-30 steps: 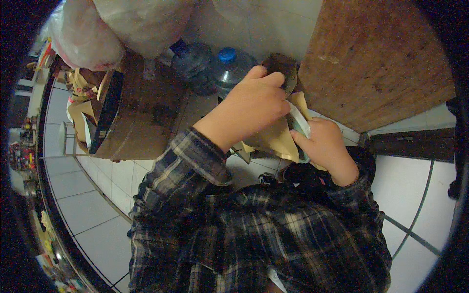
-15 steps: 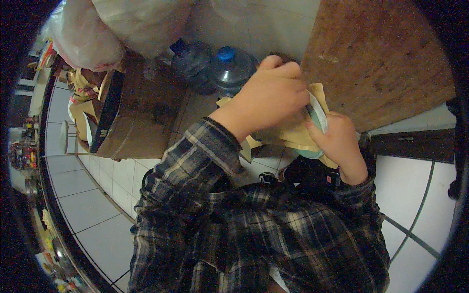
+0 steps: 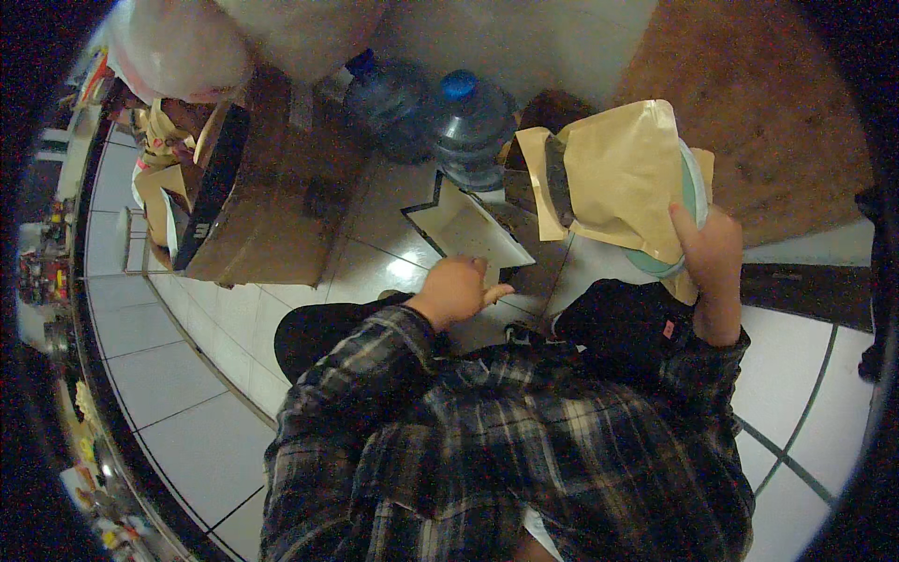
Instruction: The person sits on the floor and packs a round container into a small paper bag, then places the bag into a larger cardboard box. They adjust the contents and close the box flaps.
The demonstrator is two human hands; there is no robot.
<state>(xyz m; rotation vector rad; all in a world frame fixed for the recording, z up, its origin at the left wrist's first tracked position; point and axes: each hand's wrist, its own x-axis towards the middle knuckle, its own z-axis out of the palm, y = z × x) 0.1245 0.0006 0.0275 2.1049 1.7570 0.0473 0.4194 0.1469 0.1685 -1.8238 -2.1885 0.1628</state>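
My right hand (image 3: 709, 258) is closed around a pale green round-edged piece with a whitish rim (image 3: 695, 187) and a brown kraft paper pouch (image 3: 623, 173) lying against it. A dark strip crosses the pouch near its left end, and more brown paper shows behind the green piece. Whether that piece is a bowl or a plate, I cannot tell. My left hand (image 3: 454, 292) is lower and nearer to me, its thumb stretched out and apart, with nothing visible in it. Just beyond it lies a pale, dark-edged angular piece (image 3: 473, 229) with a notched outline.
Two large clear-blue water jugs (image 3: 473, 122) stand against the wall. At left is a brown cardboard box (image 3: 281, 187) with stuffed plastic bags (image 3: 178, 51) above it. A brown board (image 3: 777, 122) leans at right; dark-clad knees (image 3: 613, 323) are below the pouch.
My left hand has come off the pouch and moved down toward me. My right hand has shifted slightly right with the pouch and green piece, leaving the pouch's face exposed.
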